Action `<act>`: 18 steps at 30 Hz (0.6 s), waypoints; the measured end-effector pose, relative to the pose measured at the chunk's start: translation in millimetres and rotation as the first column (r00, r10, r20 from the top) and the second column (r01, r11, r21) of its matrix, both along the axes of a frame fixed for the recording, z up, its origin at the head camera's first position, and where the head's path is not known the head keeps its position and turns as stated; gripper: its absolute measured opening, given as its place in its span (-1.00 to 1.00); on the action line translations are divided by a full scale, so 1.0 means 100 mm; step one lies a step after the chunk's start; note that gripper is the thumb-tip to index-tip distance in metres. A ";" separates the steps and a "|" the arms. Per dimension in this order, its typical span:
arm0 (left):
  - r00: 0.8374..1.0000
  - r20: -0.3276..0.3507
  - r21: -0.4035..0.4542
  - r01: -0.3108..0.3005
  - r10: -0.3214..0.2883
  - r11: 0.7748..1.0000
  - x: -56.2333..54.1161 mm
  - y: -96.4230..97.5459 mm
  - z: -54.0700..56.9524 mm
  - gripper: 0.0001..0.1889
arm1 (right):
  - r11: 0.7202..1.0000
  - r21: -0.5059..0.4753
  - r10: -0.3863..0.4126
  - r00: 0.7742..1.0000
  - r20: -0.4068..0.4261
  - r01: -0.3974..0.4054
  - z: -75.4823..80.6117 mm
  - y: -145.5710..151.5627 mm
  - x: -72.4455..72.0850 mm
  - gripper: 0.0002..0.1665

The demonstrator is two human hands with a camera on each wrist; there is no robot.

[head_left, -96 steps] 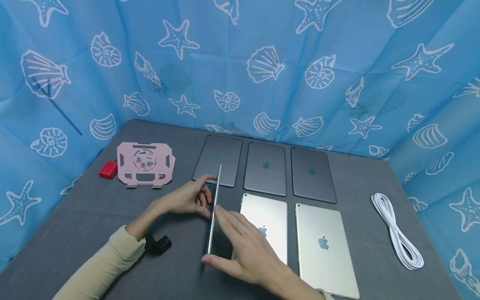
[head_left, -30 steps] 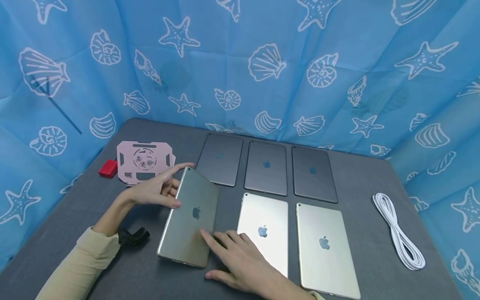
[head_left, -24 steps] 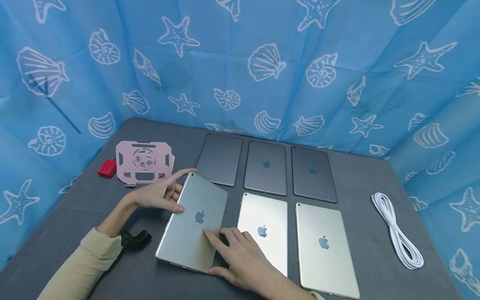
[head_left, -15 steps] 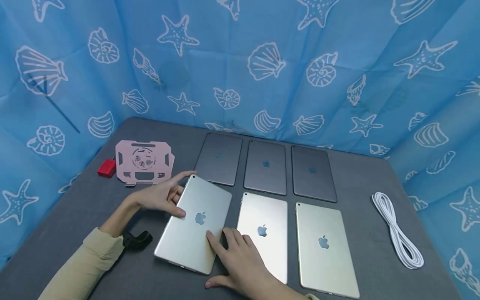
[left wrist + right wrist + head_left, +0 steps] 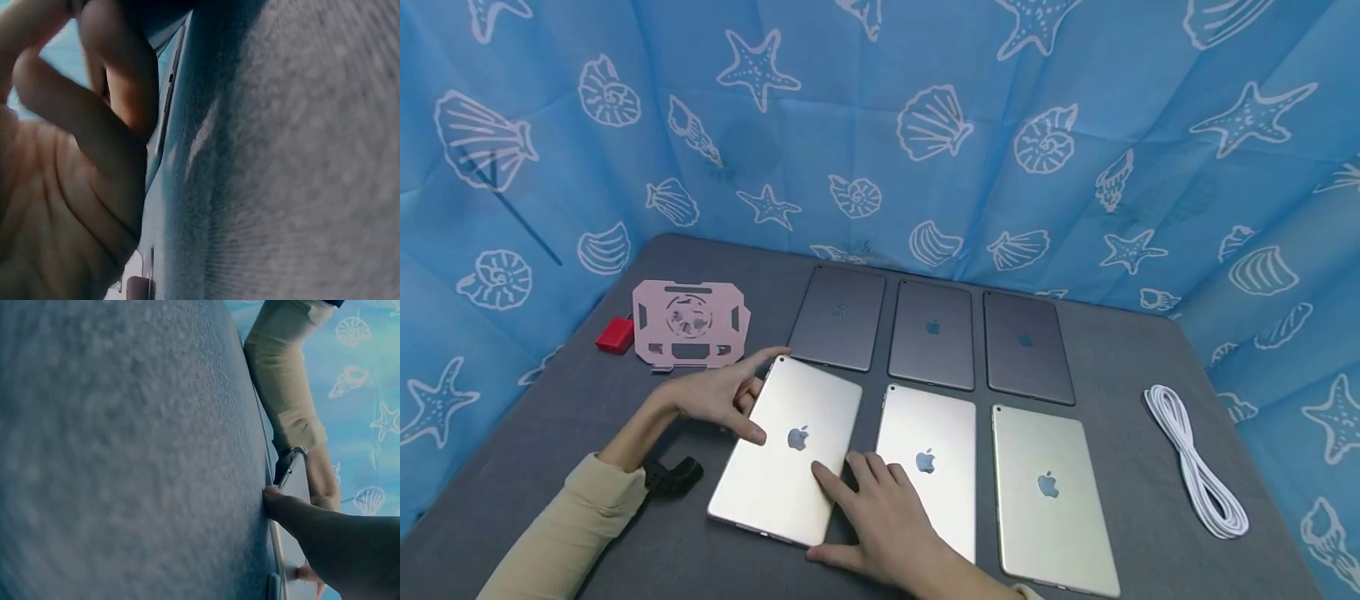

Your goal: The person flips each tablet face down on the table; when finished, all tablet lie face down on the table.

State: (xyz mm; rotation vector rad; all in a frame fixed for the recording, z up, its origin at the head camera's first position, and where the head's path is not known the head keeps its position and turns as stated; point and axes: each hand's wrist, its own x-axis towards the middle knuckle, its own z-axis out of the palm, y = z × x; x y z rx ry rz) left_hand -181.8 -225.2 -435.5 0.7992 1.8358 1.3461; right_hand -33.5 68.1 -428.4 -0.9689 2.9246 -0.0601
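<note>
A silver tablet [image 5: 775, 483], its back with the apple logo facing up, lies nearly flat at the left end of the front row, turned slightly askew. My left hand [image 5: 715, 396] grips its upper left side, thumb on the back and fingers around the far corner. My right hand [image 5: 883, 521] rests at its lower right side, with the index fingertip touching the back and the thumb at the bottom corner. The right wrist view shows that thumb [image 5: 284, 509] right at the tablet's edge. Curled fingers [image 5: 125, 87] of my left hand fill much of the left wrist view.
Two more silver tablets, one in the middle [image 5: 925, 433] and one at right [image 5: 1056, 508], continue the row. Behind them lie three dark grey tablets [image 5: 932, 333]. A pink stand [image 5: 688, 296] and a red block [image 5: 616, 336] sit at left, a coiled white cable [image 5: 1187, 458] at right.
The tablet was on edge, then leaned back with its logo side showing, and has come down nearly flat. My right thumb has moved in to its bottom corner.
</note>
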 end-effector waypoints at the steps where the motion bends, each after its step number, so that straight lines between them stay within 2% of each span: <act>1: 1.000 -0.009 -0.023 -0.007 0.006 1.000 0.00 0.00 0.00 0.27 | 1.000 -0.010 0.000 1.000 0.010 0.001 -0.01 0.01 -0.01 0.05; 4: 0.999 -0.039 -0.093 -0.028 0.024 0.995 0.01 -0.01 0.00 0.26 | 0.999 -0.042 0.001 0.999 0.047 0.001 -0.02 0.03 -0.06 0.04; 9: 0.992 -0.119 -0.210 -0.074 0.049 0.975 0.03 0.01 0.01 0.29 | 0.997 -0.083 0.018 0.995 0.098 -0.010 -0.02 0.08 -0.11 0.01; 18: 0.980 -0.182 -0.287 -0.127 0.077 0.950 0.05 0.08 0.04 0.32 | 0.993 -0.112 0.036 0.994 0.099 -0.024 -0.05 0.17 -0.18 0.03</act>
